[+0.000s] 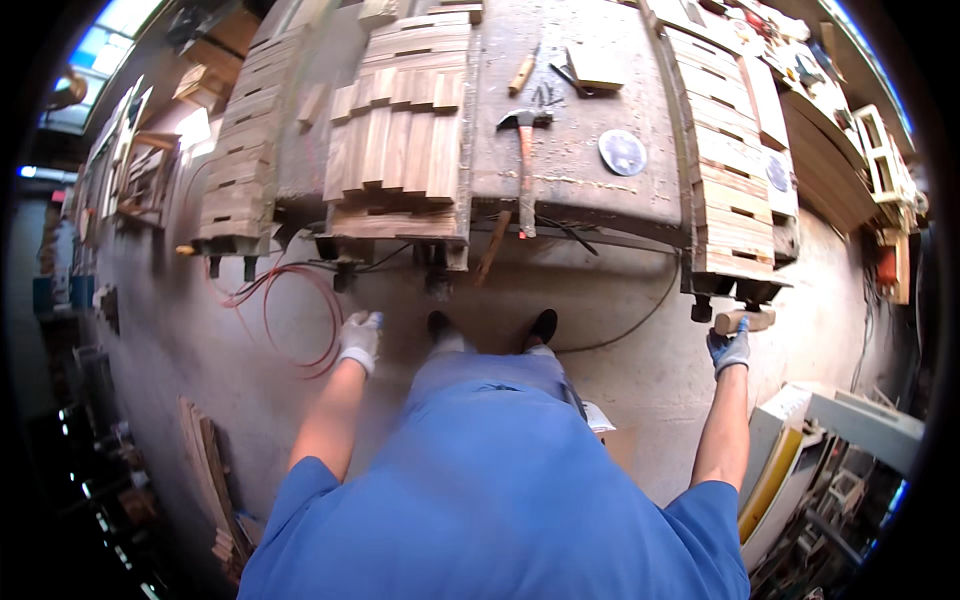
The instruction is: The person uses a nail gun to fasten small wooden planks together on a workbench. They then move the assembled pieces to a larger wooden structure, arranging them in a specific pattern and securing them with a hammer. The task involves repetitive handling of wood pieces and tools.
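My right hand (732, 352), in a white and blue work glove, grips a short wooden block (757, 320) with rounded ends. It is just below the near end of the right-hand row of stacked wood strips (733, 190), close to a dark metal fitting (702, 308). My left hand (360, 340), gloved the same way, hangs over the floor beside a loop of red hose (300, 300). Its fingers are curled in, and nothing shows between them. A claw hammer (526, 165) with a wooden handle lies on the bench (585, 190), out of reach of both hands.
More wood strips (395, 150) are stacked on the middle rack, and another row (240, 150) stands farther left. A round tin lid (622, 153), a chisel-like tool (524, 70) and shavings lie on the bench. Boards (210, 470) lean at lower left; a white frame (865, 425) stands right.
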{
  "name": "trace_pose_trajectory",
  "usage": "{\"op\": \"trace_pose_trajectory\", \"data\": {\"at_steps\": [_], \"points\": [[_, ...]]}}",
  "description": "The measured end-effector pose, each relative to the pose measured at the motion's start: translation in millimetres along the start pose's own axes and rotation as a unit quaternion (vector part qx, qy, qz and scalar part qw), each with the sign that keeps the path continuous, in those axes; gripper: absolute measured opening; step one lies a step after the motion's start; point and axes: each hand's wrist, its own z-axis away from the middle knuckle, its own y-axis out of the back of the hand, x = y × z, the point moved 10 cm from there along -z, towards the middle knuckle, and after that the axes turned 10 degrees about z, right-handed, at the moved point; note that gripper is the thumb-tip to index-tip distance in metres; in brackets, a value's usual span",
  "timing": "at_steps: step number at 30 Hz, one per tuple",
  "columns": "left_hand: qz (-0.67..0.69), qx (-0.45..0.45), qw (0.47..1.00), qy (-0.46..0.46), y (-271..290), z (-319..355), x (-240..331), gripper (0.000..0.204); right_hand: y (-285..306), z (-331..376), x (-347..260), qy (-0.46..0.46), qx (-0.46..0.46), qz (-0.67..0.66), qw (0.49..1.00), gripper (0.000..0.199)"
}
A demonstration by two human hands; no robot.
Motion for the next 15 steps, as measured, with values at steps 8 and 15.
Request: {"op": "trace_pose_trajectory", "data": {"at_steps": [8, 15], "points": [[-0.010, 0.035, 0.997, 0.064, -10.8, 83.2, -99.8, 0.035, -40.1, -72.3, -28.2, -0.045, -0.136, 0.014, 0.990, 0.017], [-0.128, 0.010, 0.992, 0.002, -3.6, 63.8, -136.1, 0.041, -10.2, -46.5, -2.6, 0.014, 0.092, 0.040, 0.995, 0.032]]}}
